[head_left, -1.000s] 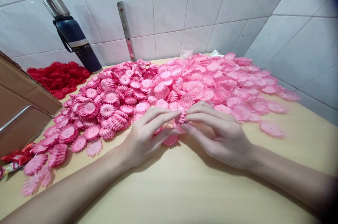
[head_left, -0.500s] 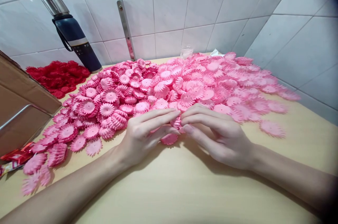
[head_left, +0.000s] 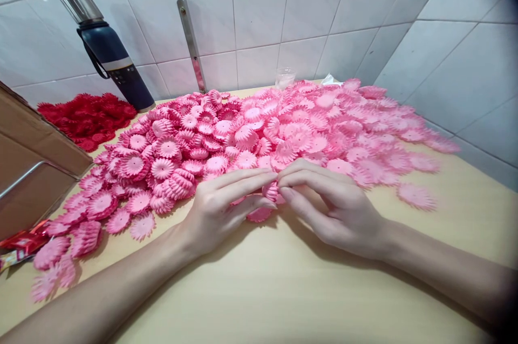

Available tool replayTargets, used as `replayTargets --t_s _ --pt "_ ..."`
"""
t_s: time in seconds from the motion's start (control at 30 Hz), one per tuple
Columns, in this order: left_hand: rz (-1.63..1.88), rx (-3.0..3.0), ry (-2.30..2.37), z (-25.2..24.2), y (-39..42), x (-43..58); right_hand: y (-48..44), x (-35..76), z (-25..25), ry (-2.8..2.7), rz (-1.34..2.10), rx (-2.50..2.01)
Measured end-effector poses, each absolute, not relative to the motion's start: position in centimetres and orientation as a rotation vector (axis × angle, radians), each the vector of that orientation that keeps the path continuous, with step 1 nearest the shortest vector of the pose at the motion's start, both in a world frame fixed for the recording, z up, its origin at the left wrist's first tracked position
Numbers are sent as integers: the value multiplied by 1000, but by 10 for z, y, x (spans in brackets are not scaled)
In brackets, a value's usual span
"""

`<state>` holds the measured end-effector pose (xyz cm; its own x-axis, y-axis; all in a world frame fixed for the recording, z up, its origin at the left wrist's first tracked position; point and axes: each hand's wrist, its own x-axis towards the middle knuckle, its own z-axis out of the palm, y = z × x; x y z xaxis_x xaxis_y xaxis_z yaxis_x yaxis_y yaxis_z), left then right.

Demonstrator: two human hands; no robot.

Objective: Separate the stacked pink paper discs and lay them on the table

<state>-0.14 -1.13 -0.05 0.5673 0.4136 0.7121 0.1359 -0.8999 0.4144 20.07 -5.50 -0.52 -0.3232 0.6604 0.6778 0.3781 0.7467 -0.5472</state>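
Both my hands meet at the near edge of a big heap of pink flower-shaped pieces [head_left: 283, 128] on a pale wooden table [head_left: 283, 290]. My left hand [head_left: 218, 209] and my right hand [head_left: 335, 209] pinch a small stack of pink pieces [head_left: 270, 190] between their fingertips, just above the table. Another pink piece [head_left: 259, 215] lies under my left fingers. The fingers of both hands are drawn together around the stack.
A smaller pile of red flower pieces [head_left: 87, 120] lies at the back left beside a dark blue flask [head_left: 109, 58]. A cardboard box [head_left: 32, 160] stands at the left edge, with a red wrapper [head_left: 20, 244] in front. A clear cup [head_left: 284, 77] stands by the tiled wall.
My fingertips have closed in a little around the pink stack and shifted slightly toward me. The heap and the other things have not moved.
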Motion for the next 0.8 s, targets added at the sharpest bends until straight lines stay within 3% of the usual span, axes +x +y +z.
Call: replayTargets --t_s 0.33,0.8 --pt "1372 2328 611 -2 -20 4 -53 203 -5 -1791 322 -1029" --pt "1218 2373 523 4 -16 6 -57 200 -7 -2000 324 -761"
